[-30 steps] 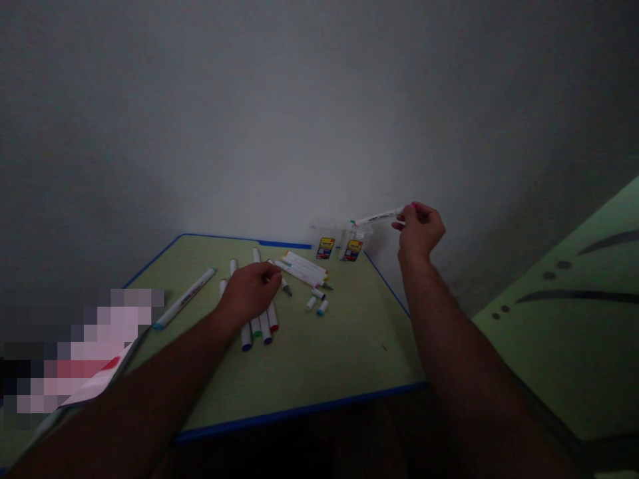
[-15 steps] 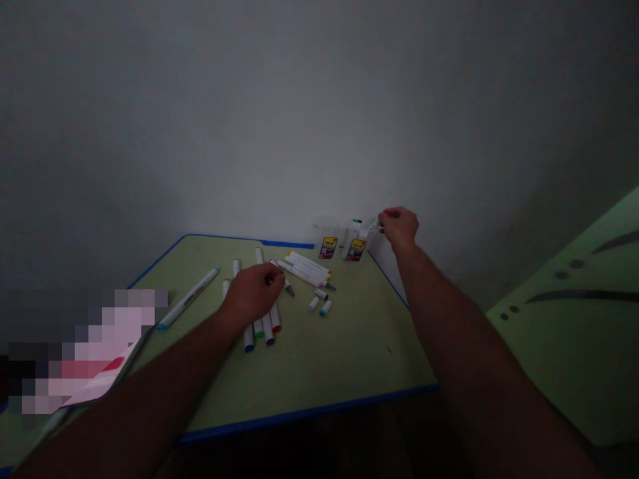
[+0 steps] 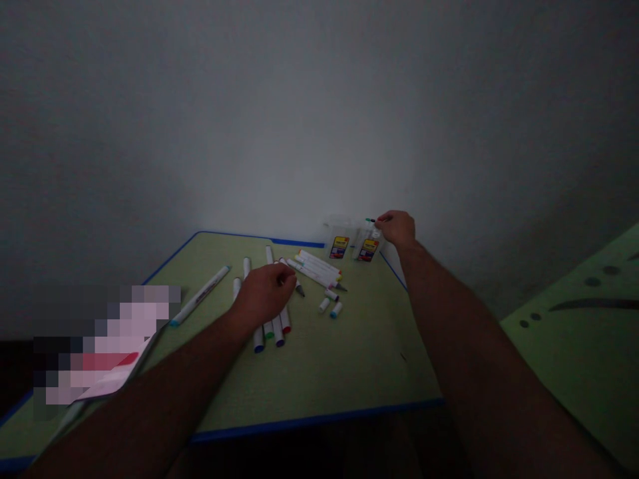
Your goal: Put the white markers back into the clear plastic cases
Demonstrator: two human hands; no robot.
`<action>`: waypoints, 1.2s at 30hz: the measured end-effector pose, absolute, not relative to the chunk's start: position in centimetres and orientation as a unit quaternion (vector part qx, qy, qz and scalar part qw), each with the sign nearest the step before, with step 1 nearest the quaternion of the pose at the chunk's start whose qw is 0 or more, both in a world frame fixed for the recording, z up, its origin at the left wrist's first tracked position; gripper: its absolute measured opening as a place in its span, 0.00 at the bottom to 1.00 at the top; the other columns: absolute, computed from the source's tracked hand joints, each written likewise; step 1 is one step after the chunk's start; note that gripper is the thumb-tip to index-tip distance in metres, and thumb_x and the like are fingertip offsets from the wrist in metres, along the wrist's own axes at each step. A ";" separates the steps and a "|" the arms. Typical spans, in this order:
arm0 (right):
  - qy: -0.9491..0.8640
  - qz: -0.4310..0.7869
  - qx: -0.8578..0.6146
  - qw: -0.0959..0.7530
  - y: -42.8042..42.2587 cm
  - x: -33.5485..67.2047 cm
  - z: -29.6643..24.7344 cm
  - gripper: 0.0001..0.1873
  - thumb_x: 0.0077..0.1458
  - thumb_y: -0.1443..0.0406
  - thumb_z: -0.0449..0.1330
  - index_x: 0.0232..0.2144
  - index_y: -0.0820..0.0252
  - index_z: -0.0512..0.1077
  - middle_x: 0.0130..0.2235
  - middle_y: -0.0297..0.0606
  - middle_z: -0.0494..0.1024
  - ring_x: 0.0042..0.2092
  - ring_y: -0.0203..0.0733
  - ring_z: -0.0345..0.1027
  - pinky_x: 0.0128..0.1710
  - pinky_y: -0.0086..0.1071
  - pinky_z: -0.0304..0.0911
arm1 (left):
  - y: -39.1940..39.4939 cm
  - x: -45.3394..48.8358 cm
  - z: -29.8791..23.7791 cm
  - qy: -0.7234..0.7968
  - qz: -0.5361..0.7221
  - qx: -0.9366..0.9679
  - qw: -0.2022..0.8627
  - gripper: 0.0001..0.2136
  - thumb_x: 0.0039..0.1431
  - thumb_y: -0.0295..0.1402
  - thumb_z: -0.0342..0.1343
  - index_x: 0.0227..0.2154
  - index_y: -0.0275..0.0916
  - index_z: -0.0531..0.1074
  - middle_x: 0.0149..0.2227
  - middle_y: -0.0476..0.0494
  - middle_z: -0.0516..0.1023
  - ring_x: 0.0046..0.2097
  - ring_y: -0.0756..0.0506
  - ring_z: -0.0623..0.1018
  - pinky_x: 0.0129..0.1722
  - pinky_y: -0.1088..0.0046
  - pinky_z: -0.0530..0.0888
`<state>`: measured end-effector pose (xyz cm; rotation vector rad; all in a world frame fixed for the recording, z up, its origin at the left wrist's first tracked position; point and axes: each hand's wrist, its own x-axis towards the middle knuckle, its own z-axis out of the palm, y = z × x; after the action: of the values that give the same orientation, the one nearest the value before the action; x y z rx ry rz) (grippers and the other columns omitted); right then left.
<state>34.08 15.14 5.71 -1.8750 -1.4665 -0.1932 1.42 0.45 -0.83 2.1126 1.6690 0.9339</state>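
My right hand (image 3: 398, 228) is at the top of the right-hand clear plastic case (image 3: 368, 249), fingers pinched together. A white marker, mostly hidden, seems to be between them at the case's rim. Two marker ends, one green and one dark, show at the top of this case. My left hand (image 3: 264, 296) is curled above a group of white markers (image 3: 283, 320) with blue, green and red ends; its fingertips are pressed together, and what they hold, if anything, is hidden. Beside it lies an uncapped marker with a grey tip (image 3: 299, 291).
A second clear case (image 3: 339, 246) stands left of the first. Several white markers (image 3: 317, 267) lie in front, with three loose caps (image 3: 336, 309) nearby. A single long marker (image 3: 200, 296) and a partly blurred pink-and-white sheet (image 3: 107, 386) are at the left. The table (image 3: 324, 366) has blue edging.
My right hand has moved slightly inward, bringing the white marker from beside the case to its top. My left hand keeps its place over the markers. The view has shifted a little.
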 end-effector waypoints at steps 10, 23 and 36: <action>-0.582 -0.107 -0.748 0.300 15.3 33.7 6.3 0.10 0.45 0.67 0.66 0.34 0.58 0.83 0.40 0.45 0.83 0.43 0.50 0.76 0.43 0.40 0.69 | 0.5 1.5 -1.1 0.571 0.322 0.741 0.144 0.12 0.60 0.36 0.51 0.34 0.40 0.80 0.35 0.42 0.82 0.36 0.44 0.78 0.39 0.66 0.70; -0.565 -0.102 -0.736 0.359 14.7 33.4 6.6 0.19 0.45 0.67 0.65 0.43 0.63 0.80 0.45 0.49 0.81 0.46 0.49 0.74 0.48 0.41 0.68 | 0.6 1.6 -1.1 0.578 0.314 0.739 0.144 0.12 0.60 0.37 0.51 0.34 0.41 0.80 0.34 0.43 0.82 0.37 0.43 0.79 0.38 0.66 0.70; -0.599 -0.059 -0.613 0.513 6.6 26.0 5.0 0.12 0.56 0.61 0.57 0.32 0.60 0.78 0.32 0.41 0.81 0.34 0.41 0.72 0.39 0.34 0.65 | 0.4 1.3 -0.9 0.579 0.321 0.734 0.152 0.11 0.59 0.36 0.52 0.34 0.41 0.79 0.36 0.42 0.83 0.38 0.42 0.79 0.40 0.65 0.71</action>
<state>25.98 6.61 5.02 -1.4735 -1.4403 -0.1410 1.34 0.41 -0.87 2.1047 1.6627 0.9209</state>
